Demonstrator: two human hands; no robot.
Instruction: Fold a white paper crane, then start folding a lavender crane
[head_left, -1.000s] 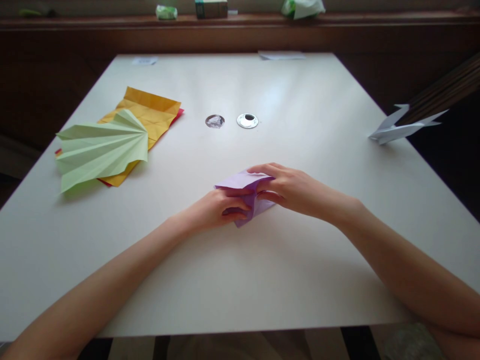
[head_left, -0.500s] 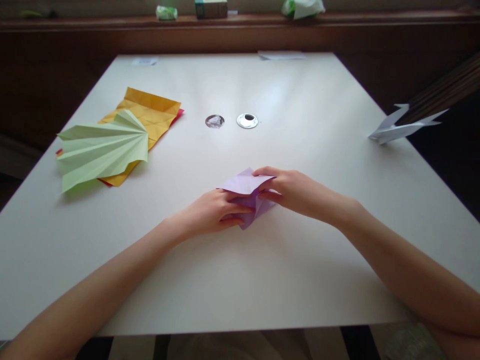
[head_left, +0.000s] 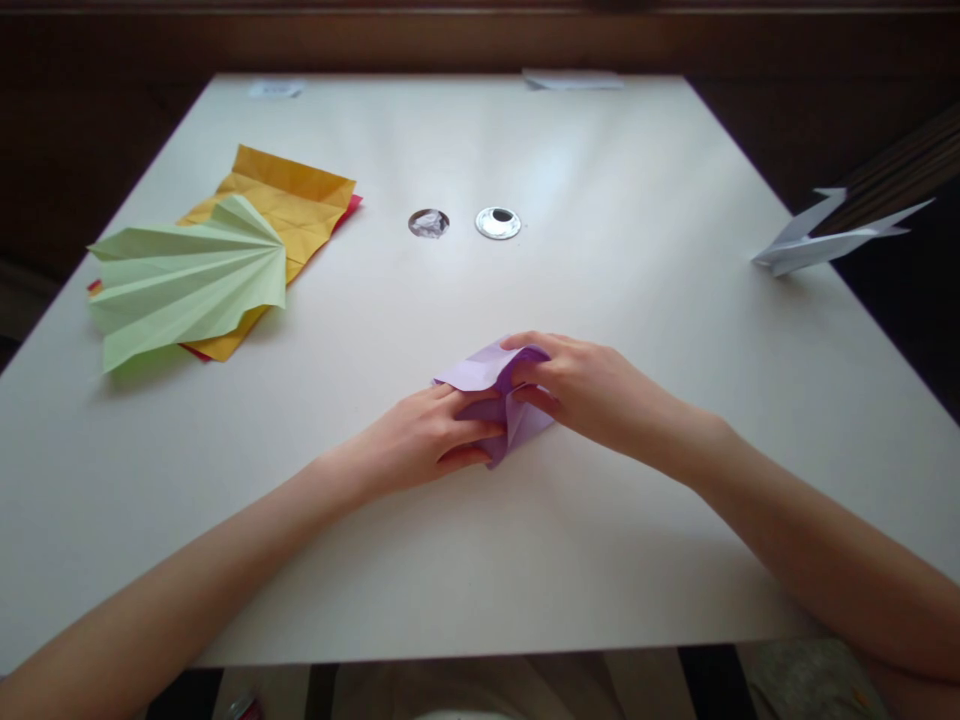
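A partly folded sheet of purple origami paper (head_left: 471, 374) lies near the middle of the white table (head_left: 480, 570), with its upper flap raised. My left hand (head_left: 431, 432) holds it from the left, fingers slipped under the flap and pressing on the lower layer. From the right, my right hand (head_left: 570, 375) grips the flap's right edge, which curls up between thumb and fingers. Some of my fingertips are hidden inside the folds.
At the left, a pleated pale green paper (head_left: 195, 285) rests on creased yellow paper (head_left: 292, 205), with red paper (head_left: 354, 207) showing beneath. A white folded paper bird (head_left: 817, 245) stands by the right edge. Beyond my hands are a round table hole (head_left: 428, 223) and a silvery disc (head_left: 498, 223).
My right hand has curled the right edge of the purple flap upward. The left hand stays on the paper. The view has tilted downward, so the ledge items at the back are gone from sight.
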